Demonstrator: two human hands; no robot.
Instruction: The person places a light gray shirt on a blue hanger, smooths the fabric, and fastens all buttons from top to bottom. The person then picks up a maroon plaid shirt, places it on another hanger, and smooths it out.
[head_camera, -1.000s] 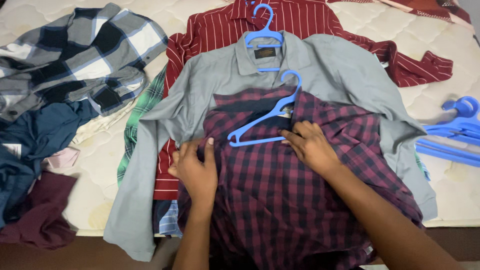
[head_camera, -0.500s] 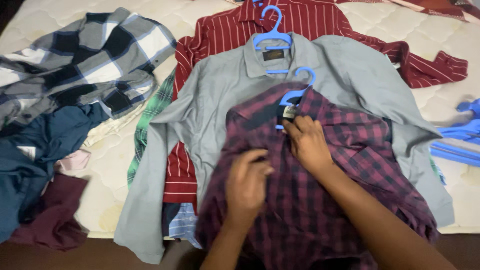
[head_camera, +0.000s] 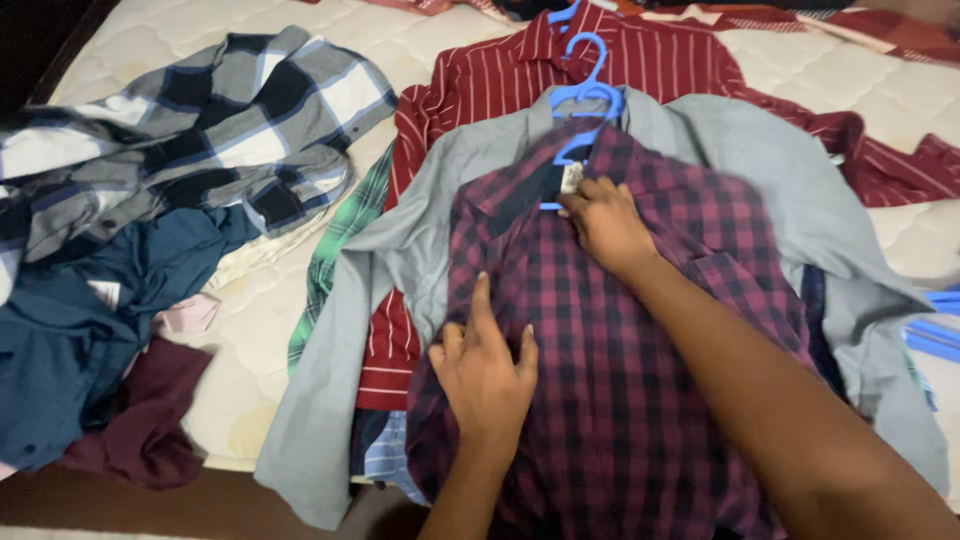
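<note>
The maroon checked shirt (head_camera: 620, 380) lies front-up on a grey shirt (head_camera: 720, 150), near the mattress (head_camera: 260, 310) edge. The right hand (head_camera: 605, 225) pinches its collar at the blue hanger (head_camera: 572, 150); the left hand (head_camera: 485, 375), released, presses flat to steady the cloth.

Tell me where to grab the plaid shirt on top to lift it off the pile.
Judging by its pose, take the blue hanger hook poking out above the maroon plaid shirt's collar, coming from above at the far end. The shirt lies flat on the grey shirt, and the right hand is already at the collar; the left hand presses the front.
</note>
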